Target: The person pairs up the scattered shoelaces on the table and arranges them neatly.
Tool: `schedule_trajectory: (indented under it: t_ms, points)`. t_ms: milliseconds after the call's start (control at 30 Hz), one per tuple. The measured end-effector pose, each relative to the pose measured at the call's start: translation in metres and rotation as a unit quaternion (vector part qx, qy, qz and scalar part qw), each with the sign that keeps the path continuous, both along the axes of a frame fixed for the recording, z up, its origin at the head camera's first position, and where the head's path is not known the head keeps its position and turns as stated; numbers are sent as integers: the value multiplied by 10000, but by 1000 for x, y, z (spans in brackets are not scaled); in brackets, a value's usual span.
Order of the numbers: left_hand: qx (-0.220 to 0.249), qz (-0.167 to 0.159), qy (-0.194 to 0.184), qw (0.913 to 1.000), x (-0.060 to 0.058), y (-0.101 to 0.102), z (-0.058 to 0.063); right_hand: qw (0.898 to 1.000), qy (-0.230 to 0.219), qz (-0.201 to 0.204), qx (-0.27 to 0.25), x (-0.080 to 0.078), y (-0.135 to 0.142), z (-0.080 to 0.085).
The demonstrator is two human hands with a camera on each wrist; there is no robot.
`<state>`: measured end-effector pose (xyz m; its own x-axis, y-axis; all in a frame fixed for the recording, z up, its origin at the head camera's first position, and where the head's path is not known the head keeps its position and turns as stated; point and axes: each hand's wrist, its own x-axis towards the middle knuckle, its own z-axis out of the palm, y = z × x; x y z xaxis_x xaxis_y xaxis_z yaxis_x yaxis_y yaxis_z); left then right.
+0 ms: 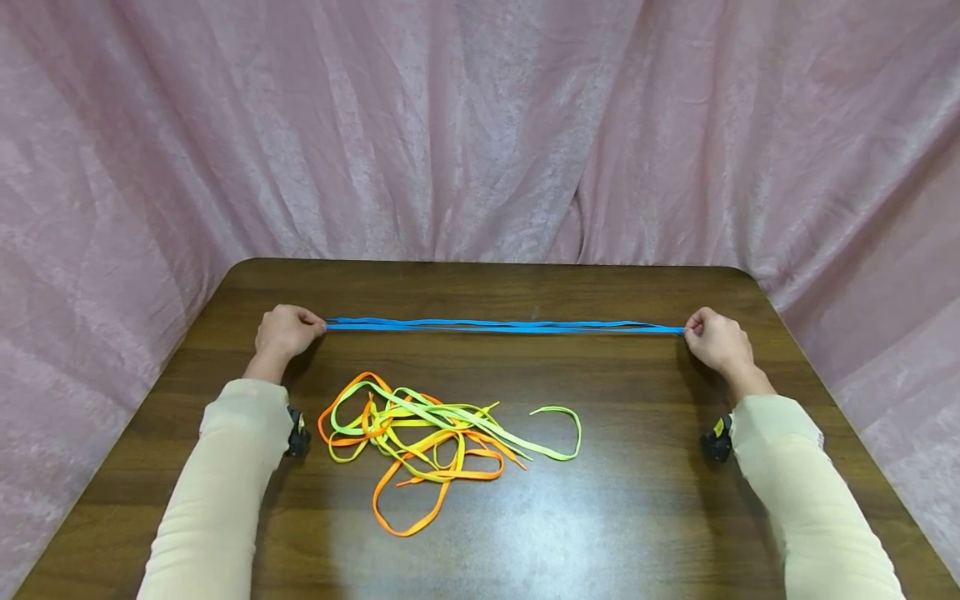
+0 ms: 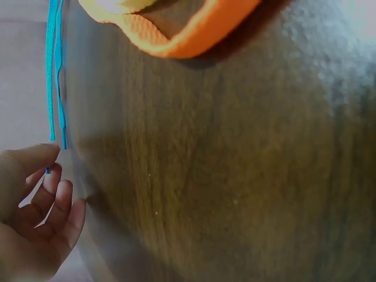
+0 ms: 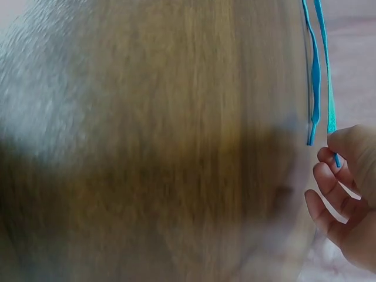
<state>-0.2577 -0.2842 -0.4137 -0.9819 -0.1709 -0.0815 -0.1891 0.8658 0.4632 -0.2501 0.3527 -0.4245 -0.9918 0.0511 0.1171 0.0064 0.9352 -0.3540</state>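
Blue lace (image 1: 480,330) taut between both hands (image 1: 287,331) (image 1: 718,340)

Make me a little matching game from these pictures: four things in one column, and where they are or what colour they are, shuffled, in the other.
1. Blue laces
2. Tangled laces
3. Table
4. Curtain

A. Pink, hanging behind everything
B. Green, yellow and orange
C. Brown, with a wood grain
D. Running between the left hand and the right hand

Right pairs: 1-D, 2-B, 3-C, 4-A
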Motion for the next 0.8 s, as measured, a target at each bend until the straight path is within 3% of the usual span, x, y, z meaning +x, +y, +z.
schedule_trajectory:
  t_ms: [300,800]
  points:
    - [-35,127,61,9999,-8,4,-5,9991,-387,-131,137,-4,-5,1]
    - [-99,269,23,9996,-14,10,-7,9990,-297,-183,284,-9,-10,-2]
